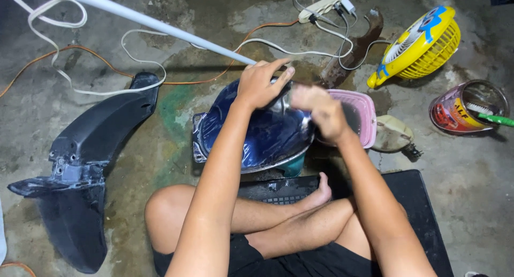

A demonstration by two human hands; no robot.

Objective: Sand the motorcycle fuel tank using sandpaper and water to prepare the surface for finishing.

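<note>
A glossy dark blue motorcycle body panel (pixel 257 132) lies in front of my crossed legs on the concrete floor. My left hand (pixel 261 83) rests on its far top edge, fingers curled over it. My right hand (pixel 321 111) is blurred at the panel's right edge, fingers closed; I cannot tell what is in it. A pink plastic basin (pixel 364 114) sits just behind that hand.
A black plastic fender (pixel 80 164) lies at the left. A white tube (pixel 144 20) slants across the top, among white and orange cables and a power strip (pixel 324 4). A yellow fan (pixel 423 44) and an open tin (pixel 466 107) holding a brush stand at right. A black mat (pixel 412 202) lies under me.
</note>
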